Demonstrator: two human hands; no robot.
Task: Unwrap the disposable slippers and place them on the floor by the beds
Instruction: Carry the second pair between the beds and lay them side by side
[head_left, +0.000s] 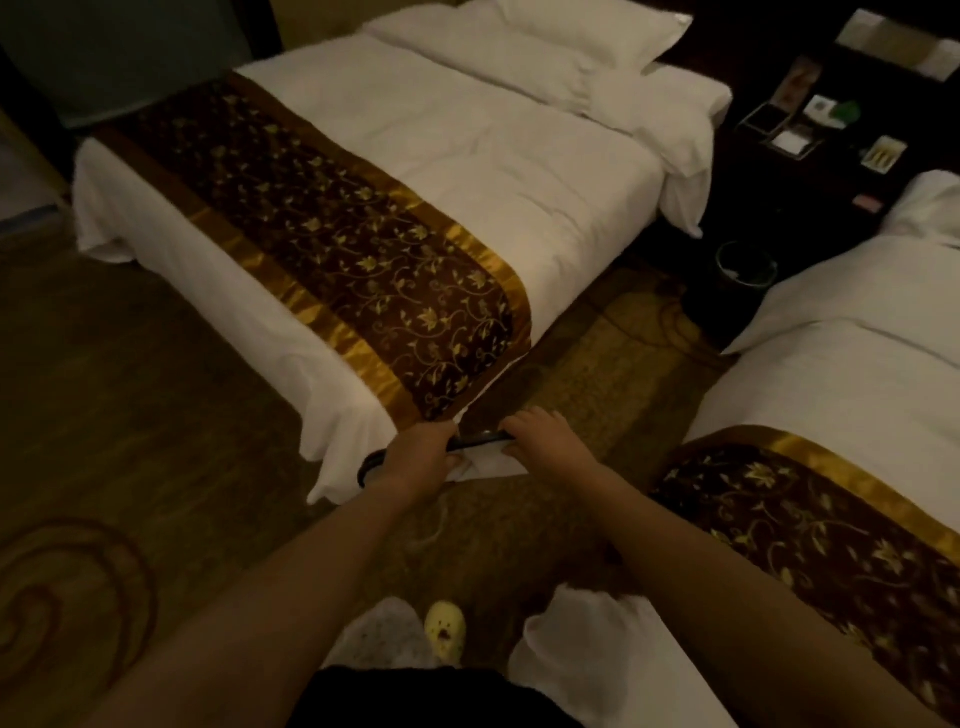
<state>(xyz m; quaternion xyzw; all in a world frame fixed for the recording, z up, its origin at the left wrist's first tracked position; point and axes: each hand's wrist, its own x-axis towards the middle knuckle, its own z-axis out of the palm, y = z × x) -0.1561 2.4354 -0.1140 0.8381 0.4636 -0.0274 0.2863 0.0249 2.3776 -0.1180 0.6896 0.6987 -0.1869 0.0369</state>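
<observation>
Both my hands hold a white slipper (488, 462) with a dark edge, stretched between them in front of the near corner of the left bed (363, 234). My left hand (421, 454) grips its left end with curled fingers. My right hand (540, 434) grips its right end, thumb underneath. A dark curved strip hangs left of my left wrist. Whether a wrapper is still on the slipper I cannot tell. The carpeted floor (582, 364) runs between the two beds.
The right bed (831, 415) with a gold and brown runner stands close on the right. A dark nightstand (810, 135) with small items and a bin (745, 267) sit at the far end of the aisle. My foot in a yellow slipper (445, 631) is below.
</observation>
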